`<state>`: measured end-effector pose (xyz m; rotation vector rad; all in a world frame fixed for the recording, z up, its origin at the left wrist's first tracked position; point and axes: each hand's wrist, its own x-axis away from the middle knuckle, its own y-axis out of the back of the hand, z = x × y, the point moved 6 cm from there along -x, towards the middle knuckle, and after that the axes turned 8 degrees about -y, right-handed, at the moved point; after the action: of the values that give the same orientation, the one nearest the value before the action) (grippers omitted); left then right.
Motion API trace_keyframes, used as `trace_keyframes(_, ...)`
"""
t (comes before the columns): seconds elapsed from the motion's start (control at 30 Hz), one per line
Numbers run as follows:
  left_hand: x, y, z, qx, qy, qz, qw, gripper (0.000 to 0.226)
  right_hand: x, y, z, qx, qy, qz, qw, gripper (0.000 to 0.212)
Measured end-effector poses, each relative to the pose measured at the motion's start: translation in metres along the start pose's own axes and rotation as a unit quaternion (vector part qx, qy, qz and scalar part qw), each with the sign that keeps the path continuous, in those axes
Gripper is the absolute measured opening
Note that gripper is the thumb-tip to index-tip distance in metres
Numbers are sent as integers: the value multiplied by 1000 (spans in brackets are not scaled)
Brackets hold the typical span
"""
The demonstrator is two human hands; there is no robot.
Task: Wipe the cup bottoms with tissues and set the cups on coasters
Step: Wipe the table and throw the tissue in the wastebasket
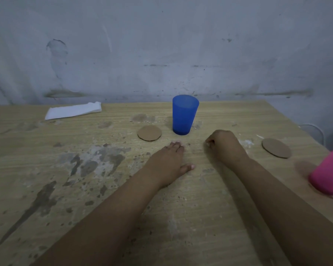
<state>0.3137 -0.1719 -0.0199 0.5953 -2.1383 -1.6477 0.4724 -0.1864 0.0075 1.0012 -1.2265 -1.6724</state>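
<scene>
- Nearest the front edge of the table (200, 217), two bare forearms are seen reaching forward across the worn, stained wood.
- At the right edge, a pink cup (328, 171) is seen standing directly on the wood, partly cut off by the frame and blurred; no coaster can be made out under it.
- Toward the middle of the table, the left hand (168, 160) is laid flat on the surface, palm down, fingers straight and together, thumb out to the side; nothing is held.
- Just to its right, the right hand (224, 144) is rested on the wood with fingers curled under into a loose fist; nothing can be seen inside it.
- Near the right edge, beyond the pink cup, a bare cardboard coaster (276, 150) is lying flat.
- Beyond the hands, a second coaster (149, 133) lies uncovered, and a blue cup (184, 114) stands upright just beside it on the right, on the wood, not on the disc.
- Toward the far left corner, folded white tissues (73, 110) are lying untouched, well apart from both cups.
- By this layout, the task is judged to be at its start: no tissue is taken up, no wiped bottom can be confirmed, and both cups are left to be wiped and placed.
</scene>
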Motion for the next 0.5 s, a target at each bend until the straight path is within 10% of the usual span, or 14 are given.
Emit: trace_keyframes(0.5,-3,0,1,-8,6,5,1000,76,32,-2,37,-45,159,43,985,26)
